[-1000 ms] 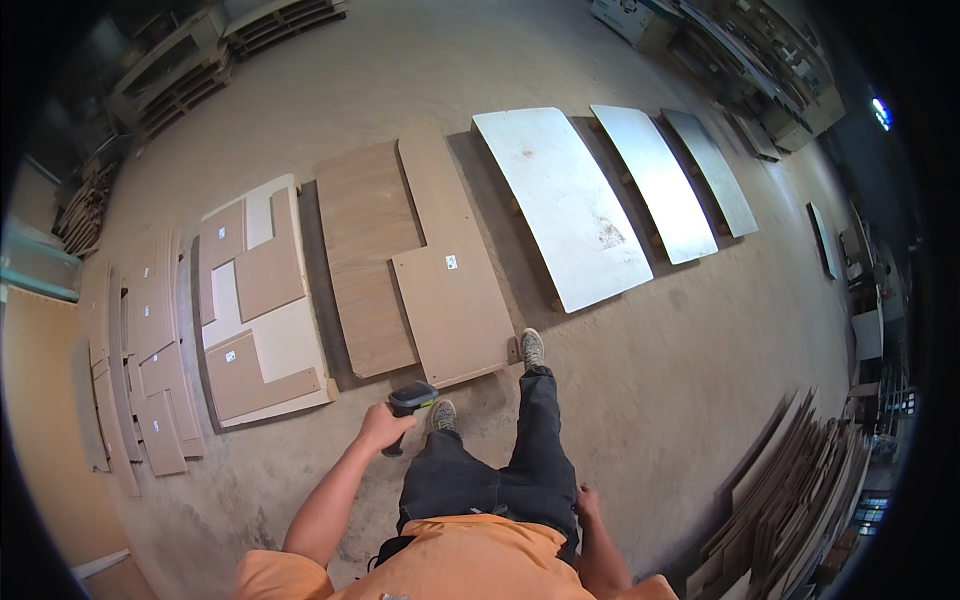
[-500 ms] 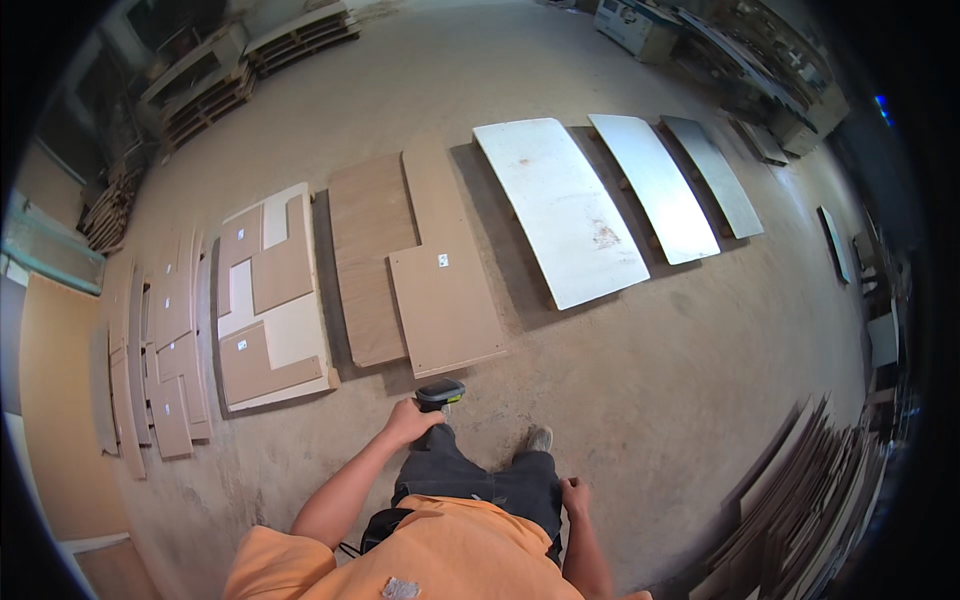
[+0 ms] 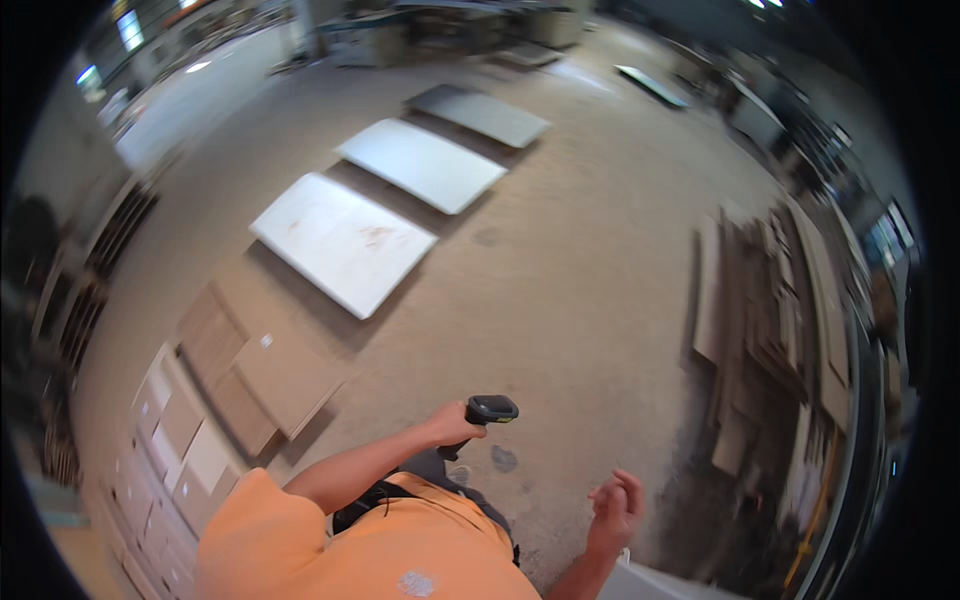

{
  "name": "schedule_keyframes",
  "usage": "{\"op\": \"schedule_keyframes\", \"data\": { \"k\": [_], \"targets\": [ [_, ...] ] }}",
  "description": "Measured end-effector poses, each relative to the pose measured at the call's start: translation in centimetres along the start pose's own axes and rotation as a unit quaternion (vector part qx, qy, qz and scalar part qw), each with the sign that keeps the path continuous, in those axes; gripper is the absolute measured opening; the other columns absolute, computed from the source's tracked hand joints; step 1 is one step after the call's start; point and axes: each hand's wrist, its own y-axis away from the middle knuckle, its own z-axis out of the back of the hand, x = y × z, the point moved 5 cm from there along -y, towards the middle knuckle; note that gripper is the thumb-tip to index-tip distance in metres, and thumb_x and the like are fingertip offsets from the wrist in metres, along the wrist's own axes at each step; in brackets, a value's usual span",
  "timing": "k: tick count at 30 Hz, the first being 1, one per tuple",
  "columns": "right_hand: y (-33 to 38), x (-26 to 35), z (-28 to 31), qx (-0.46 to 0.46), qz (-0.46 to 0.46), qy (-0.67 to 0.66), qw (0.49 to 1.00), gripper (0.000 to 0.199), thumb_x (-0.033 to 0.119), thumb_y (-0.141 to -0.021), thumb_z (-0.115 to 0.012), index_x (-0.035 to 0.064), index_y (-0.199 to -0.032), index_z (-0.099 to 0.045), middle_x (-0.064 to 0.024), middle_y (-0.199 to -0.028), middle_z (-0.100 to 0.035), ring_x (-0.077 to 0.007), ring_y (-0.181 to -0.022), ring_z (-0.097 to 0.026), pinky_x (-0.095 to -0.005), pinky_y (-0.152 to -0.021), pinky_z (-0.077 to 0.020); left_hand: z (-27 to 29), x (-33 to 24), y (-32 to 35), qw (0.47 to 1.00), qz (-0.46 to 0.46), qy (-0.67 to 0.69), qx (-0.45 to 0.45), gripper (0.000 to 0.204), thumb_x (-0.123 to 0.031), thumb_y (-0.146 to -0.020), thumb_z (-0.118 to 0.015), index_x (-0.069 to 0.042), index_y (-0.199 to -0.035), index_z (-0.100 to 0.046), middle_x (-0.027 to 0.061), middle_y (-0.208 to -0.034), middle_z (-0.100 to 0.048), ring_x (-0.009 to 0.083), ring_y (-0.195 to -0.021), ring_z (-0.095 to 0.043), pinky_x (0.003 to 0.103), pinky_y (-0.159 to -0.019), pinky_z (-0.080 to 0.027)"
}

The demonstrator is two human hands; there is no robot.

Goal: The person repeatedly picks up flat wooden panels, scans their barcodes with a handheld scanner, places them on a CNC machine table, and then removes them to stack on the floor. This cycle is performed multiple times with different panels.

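Shirt: orange cloth with a pale speckled patch [image 3: 416, 583], well short of the large white panel [image 3: 340, 240].
Left hand [image 3: 447, 427]: wrapped around the scanner's grip, nearer than the large white panel and to its right.
Scanner [image 3: 492, 408]: dark, rounded head with yellow-green trim, in the left hand.
Right hand [image 3: 617, 510]: unclenched, fingers parted and loosely curled in the air, farther right of the large white panel.
Brown sheets: flat, matte, with a stepped cut sheet [image 3: 285, 375] beside a wood-grained sheet [image 3: 210, 330], left of the large white panel and nearer.
Board stack [image 3: 765, 310]: long, rough-edged, leaning strips, well right of the large white panel.
Large white panel: smooth, rectangular, brown-smudged.
Second white panel [image 3: 425, 165]: glossy, just beyond it.
Gray panel [image 3: 478, 113]: dull sheen, farther beyond.
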Motion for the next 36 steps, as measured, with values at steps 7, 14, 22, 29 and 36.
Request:
{"op": "schedule_keyframes", "data": {
  "k": [7,14,22,29,36],
  "targets": [
    [-0.8,23.3,5.6,0.255,0.492,-0.168,0.815,0.018,0.012,-0.095,-0.053,-0.0008,-0.098,-0.066,-0.0035,-0.072,-0.054,-0.0140,-0.063,-0.053,-0.0314,-0.063,-0.0509,-18.3,-23.6,-11.9,0.971,-0.143,-0.050,0.187,0.040,-0.032,-0.072,-0.077,0.001,-0.094,-0.074,0.0140,-0.081,-0.072,0.0236,-0.077,-0.069,0.038,-0.074,-0.053],
    [-12.7,25.5,19.7,0.174,0.517,-0.071,0.835,0.023,0.018,-0.097,-0.052,-0.0007,-0.098,-0.066,-0.0049,-0.074,-0.056,-0.0151,-0.064,-0.054,-0.0313,-0.063,-0.0511,-39.4,-39.6,-20.1,0.878,-0.227,-0.216,0.361,0.048,-0.044,-0.072,-0.076,0.000,-0.092,-0.074,0.0157,-0.079,-0.070,0.0277,-0.076,-0.069,0.040,-0.072,-0.053],
    [-23.5,28.8,37.8,0.088,0.521,-0.025,0.849,0.030,0.024,-0.098,-0.051,-0.0007,-0.098,-0.067,-0.0064,-0.076,-0.058,-0.0164,-0.066,-0.056,-0.0312,-0.064,-0.0513,-60.3,-57.1,-24.8,0.793,-0.284,-0.239,0.483,0.048,-0.045,-0.072,-0.075,0.002,-0.084,-0.072,0.0191,-0.071,-0.067,0.0321,-0.069,-0.067,0.043,-0.069,-0.053],
    [-30.4,29.9,54.4,0.084,0.511,-0.017,0.855,0.036,0.030,-0.099,-0.050,-0.0007,-0.098,-0.068,-0.0078,-0.077,-0.060,-0.0175,-0.067,-0.058,-0.0312,-0.065,-0.0515,-72.7,-65.5,-30.4,0.786,-0.290,-0.286,0.465,0.045,-0.039,-0.072,-0.076,0.005,-0.081,-0.069,0.0201,-0.067,-0.063,0.0316,-0.064,-0.064,0.043,-0.065,-0.052],
    [-38.8,32.5,68.5,0.122,0.503,-0.025,0.855,0.042,0.035,-0.101,-0.048,-0.0006,-0.098,-0.069,-0.0092,-0.079,-0.062,-0.0186,-0.069,-0.059,-0.0312,-0.066,-0.0518,-79.2,-74.7,-38.2,0.859,-0.253,-0.236,0.377,0.046,-0.039,-0.072,-0.077,0.002,-0.091,-0.072,0.0174,-0.071,-0.066,0.0295,-0.068,-0.066,0.042,-0.069,-0.053]
  ]
}}
